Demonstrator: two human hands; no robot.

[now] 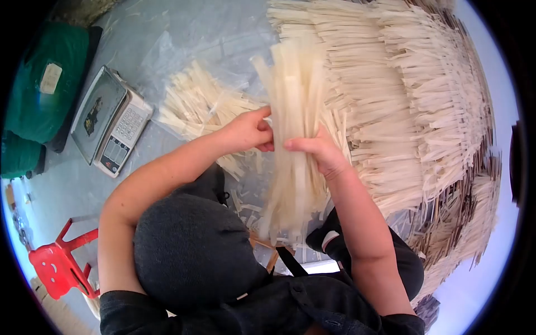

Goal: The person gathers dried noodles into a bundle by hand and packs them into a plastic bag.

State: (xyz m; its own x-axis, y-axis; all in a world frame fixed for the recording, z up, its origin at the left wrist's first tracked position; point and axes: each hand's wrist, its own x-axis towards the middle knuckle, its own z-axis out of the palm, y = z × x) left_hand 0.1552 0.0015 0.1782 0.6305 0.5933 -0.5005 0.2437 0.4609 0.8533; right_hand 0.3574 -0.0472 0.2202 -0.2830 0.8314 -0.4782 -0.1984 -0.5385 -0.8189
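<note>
Bundle [295, 97] in right hand [322, 151] (left [249, 132] beside)

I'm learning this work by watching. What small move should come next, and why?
Probably wrap the left hand around the bundle of strips to steady it. The right hand grips it with the thumb across the front, while the left hand's fingers are curled at the bundle's left edge and the strips' upper ends look uneven.

The grey floor [64, 195] is covered on the right by layered rows of pale strips [374, 100]; a smaller loose heap [195, 95] is spread near a scale [121, 131], and a red stool [56, 268] is placed at the left.
</note>
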